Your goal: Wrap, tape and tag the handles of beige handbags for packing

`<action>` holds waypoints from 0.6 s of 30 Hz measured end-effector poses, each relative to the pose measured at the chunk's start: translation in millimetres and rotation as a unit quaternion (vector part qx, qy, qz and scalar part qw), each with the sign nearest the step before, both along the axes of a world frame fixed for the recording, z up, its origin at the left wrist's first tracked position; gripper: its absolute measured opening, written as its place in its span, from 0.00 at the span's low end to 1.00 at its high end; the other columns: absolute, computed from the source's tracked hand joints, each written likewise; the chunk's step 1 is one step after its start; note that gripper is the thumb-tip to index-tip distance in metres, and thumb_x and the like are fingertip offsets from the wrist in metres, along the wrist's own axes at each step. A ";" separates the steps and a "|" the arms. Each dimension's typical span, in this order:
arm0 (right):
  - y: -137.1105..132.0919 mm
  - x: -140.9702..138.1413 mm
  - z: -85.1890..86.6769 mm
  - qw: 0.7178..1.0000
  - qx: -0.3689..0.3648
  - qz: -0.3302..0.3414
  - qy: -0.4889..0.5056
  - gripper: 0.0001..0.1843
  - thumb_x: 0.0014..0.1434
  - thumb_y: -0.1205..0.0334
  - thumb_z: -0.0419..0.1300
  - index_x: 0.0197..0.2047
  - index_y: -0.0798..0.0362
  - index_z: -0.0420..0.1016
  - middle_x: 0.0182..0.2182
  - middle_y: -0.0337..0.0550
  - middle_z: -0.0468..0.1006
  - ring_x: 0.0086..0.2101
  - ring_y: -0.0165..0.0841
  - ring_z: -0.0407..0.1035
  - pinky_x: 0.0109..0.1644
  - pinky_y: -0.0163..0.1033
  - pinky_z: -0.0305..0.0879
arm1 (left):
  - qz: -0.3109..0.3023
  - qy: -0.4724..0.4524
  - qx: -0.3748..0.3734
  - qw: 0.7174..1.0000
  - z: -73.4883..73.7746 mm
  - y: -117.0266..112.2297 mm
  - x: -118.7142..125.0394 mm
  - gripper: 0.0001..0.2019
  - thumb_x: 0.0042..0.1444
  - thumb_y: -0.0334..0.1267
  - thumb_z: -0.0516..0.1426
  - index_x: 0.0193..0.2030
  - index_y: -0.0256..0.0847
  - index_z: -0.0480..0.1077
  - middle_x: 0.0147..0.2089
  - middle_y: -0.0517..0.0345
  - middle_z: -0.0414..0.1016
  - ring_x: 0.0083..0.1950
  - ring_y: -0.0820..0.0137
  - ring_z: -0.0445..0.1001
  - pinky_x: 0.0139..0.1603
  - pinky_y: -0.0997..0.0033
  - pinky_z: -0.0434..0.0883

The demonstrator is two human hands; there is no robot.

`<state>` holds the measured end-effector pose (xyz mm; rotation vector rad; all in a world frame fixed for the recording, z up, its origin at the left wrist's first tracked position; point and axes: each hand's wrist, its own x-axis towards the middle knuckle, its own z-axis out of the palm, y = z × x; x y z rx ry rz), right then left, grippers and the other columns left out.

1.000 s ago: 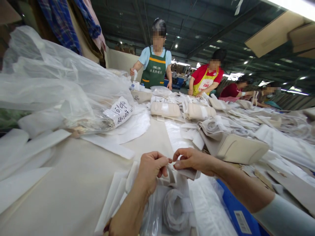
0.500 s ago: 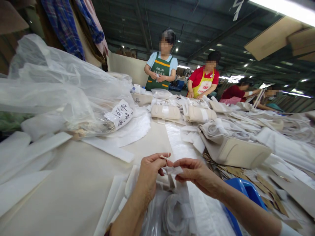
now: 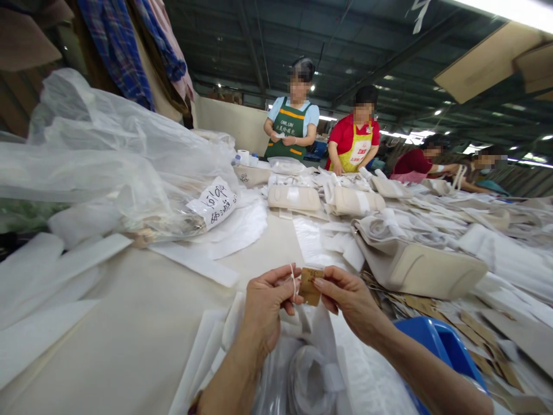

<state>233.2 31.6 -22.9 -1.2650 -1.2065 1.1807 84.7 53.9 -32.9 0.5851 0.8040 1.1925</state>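
Observation:
My right hand [image 3: 352, 297] pinches a small brown tag [image 3: 309, 288] by its right edge, thumb on the face that carries some dark marks. A thin white string [image 3: 294, 283] hangs in a loop over the fingertips of my left hand [image 3: 268, 302], whose thumb and fingers are closed on it. The left fingertips lie beside the tag's left edge; whether string and tag are joined I cannot tell. Beneath both hands is a pale bag partly under clear plastic, with a coiled, wrapped strap [image 3: 309, 377] on it.
A large clear plastic bag with a handwritten label [image 3: 211, 203] stands at the left. Several cream bags [image 3: 432, 268] lie along the right and back. A blue bin [image 3: 425, 340] sits by my right forearm, near brown card pieces. Co-workers [image 3: 291, 124] stand across the table.
The brown tag now shows its face between my hands, where a whitish piece was seen before. My right hand has shifted slightly right, and the view has turned a little.

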 end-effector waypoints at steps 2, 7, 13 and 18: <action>1.4 -2.3 8.2 0.999 0.016 0.025 -0.043 0.14 0.48 0.52 0.64 0.27 0.55 0.71 0.15 0.30 0.62 0.16 0.21 0.51 0.20 0.30 0.44 | -0.007 -0.010 0.006 1.000 -0.3 -1.8 0.8 0.21 0.28 0.33 0.68 0.34 0.29 0.76 0.24 0.52 0.77 0.17 0.76 0.68 0.13 0.82 0.59; 10.8 -10.1 30.8 0.981 0.031 0.089 -0.170 0.11 0.48 0.56 0.60 0.24 0.55 0.70 0.15 0.31 0.63 0.17 0.22 0.53 0.20 0.30 0.48 | 0.017 -0.019 0.027 0.999 -1.5 -1.0 0.7 0.19 0.29 0.35 0.68 0.33 0.30 0.75 0.20 0.57 0.74 0.15 0.76 0.67 0.11 0.83 0.56; 13.9 -18.1 35.1 0.968 0.005 0.110 -0.226 0.10 0.50 0.54 0.56 0.28 0.52 0.65 0.17 0.33 0.68 0.17 0.25 0.58 0.20 0.30 0.53 | 0.053 0.008 0.042 0.998 -2.7 0.5 0.4 0.14 0.32 0.35 0.66 0.28 0.32 0.73 0.17 0.60 0.72 0.13 0.77 0.65 0.10 0.84 0.54; 5.9 -21.0 24.0 0.905 0.156 0.017 -0.395 0.12 0.52 0.62 0.58 0.40 0.51 0.63 0.23 0.33 0.72 0.18 0.26 0.61 0.24 0.31 0.59 | 0.054 0.021 0.070 0.996 -4.3 -1.0 -0.3 0.11 0.35 0.35 0.64 0.28 0.35 0.71 0.15 0.62 0.71 0.14 0.75 0.66 0.11 0.83 0.56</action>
